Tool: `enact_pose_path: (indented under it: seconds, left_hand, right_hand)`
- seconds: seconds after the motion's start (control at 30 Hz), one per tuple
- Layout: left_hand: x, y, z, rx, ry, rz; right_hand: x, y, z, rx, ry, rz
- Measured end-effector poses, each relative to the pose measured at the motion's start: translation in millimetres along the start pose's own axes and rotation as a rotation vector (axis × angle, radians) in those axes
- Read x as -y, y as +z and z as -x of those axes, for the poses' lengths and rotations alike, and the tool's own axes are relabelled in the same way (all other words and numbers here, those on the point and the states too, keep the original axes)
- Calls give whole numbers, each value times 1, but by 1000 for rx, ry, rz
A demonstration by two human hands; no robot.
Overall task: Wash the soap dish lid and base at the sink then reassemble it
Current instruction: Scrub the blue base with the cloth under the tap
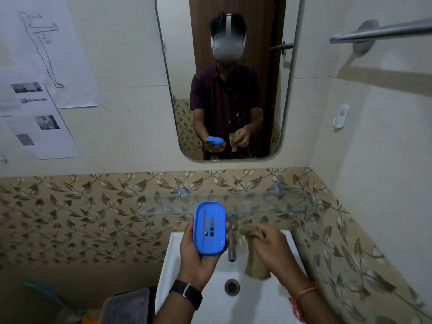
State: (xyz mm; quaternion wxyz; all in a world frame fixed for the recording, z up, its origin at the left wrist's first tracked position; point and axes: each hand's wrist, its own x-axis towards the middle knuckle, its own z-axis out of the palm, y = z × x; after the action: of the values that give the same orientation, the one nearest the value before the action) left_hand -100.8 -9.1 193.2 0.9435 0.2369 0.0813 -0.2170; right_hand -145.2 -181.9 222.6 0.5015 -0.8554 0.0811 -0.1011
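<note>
My left hand [198, 260] holds a blue plastic soap dish part [209, 228] above the left side of the white sink [173, 272]. Its hollow inside faces me, showing ridges and a block of drain slots. My right hand [271, 246] grips a brownish cloth [251, 232] bunched at the top, with a loose end hanging down over the basin to the right of the tap [232, 244]. No water is seen running from the tap. The other half of the soap dish is not in view.
A glass shelf [233, 202] runs along the wall just behind the tap. A mirror [229, 78] hangs above it, reflecting me. The drain [232, 286] lies at the basin's centre. A towel rail [383, 31] is at upper right, and a dark bin lid [126, 305] sits at lower left.
</note>
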Motion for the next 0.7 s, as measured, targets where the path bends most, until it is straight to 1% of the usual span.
enact_pose_path:
  seconds: [0.03,0.07,0.1,0.13,0.2,0.27,0.33,0.37,0.43,0.5,0.57,0.63,0.7]
  left_hand:
    - [2,-1,-1,4,-11,2]
    - [4,-1,-2,1,-14,2]
    - [6,0,-2,-8,-7,-4]
    - [8,1,-2,-28,4,-14]
    - [11,4,-1,-62,14,-43]
    - [12,6,0,-69,6,-56]
    - [10,4,-1,-69,-11,-57]
    - [8,3,-1,-71,-21,-60]
    - [3,-1,0,-69,-36,-68]
    - [-1,-6,0,-80,-35,-137]
    - [1,-9,1,-78,-16,-196]
    - [5,-9,2,-77,-7,-270]
    - [5,-8,2,-85,10,-300]
  right_hand:
    - [12,-1,-4,-77,-74,-29]
    - [24,-1,-9,-119,-160,-38]
    - [35,2,-13,-118,-215,5]
    - [44,7,-16,-85,-260,52]
    - [55,20,-17,37,-266,183]
    - [60,29,-11,111,-304,299]
    - [61,39,1,195,-388,330]
    - [59,43,7,263,-406,332]
    - [50,45,20,370,-409,368]
    - [42,38,25,417,-397,446]
    - [37,23,21,431,-274,451]
    - [39,11,14,380,-164,469]
    - [35,5,6,214,-195,521]
